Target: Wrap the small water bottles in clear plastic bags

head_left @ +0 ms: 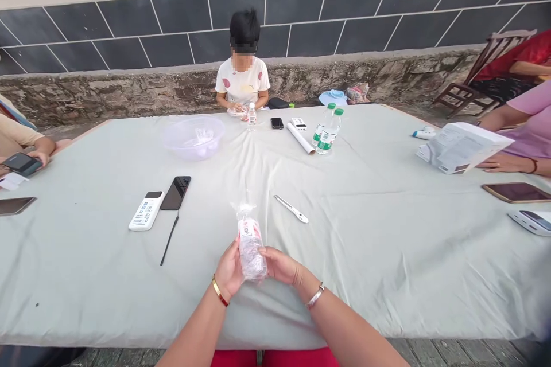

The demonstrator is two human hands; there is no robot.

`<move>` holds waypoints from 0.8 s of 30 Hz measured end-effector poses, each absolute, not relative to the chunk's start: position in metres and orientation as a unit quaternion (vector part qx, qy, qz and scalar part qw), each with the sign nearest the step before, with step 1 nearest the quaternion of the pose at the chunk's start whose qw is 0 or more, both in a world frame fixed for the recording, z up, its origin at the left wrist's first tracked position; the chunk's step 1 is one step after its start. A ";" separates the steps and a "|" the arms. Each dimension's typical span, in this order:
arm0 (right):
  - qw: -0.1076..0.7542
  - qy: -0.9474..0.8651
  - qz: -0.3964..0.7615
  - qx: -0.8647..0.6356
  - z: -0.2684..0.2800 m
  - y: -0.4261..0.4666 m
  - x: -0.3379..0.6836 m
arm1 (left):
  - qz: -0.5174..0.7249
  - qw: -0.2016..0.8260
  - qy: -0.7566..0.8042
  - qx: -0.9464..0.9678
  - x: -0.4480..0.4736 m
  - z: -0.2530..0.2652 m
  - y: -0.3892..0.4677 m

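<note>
While the left hand (pixel 229 271) and right hand (pixel 280 264) clamp the plastic-wrapped bundle (pixel 251 249) between them, steadying it seems the step in hand, and the next move likely calls for even pressure.

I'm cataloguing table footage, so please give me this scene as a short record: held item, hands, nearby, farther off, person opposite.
Held item: plastic-wrapped package, contents unclear
Hands: left hand and right hand hold it from opposite sides
Nearby: white utility knife, beyond the right hand
Farther left: white power bank beside black smartphone; translucent purple basin beyond
Farther right: two green-capped bottles beside paper roll
Person opposite: white patterned T-shirt
</note>
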State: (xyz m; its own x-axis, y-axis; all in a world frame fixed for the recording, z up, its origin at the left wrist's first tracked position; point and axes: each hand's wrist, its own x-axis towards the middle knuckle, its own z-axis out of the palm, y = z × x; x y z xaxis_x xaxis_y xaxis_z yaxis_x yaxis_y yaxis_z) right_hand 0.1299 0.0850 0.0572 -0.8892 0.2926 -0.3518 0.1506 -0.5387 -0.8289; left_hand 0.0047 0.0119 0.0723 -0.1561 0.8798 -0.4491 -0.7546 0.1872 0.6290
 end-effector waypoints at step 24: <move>0.124 -0.835 0.188 -0.502 0.112 0.177 0.124 | 0.611 0.416 0.671 0.055 -0.014 0.055 0.064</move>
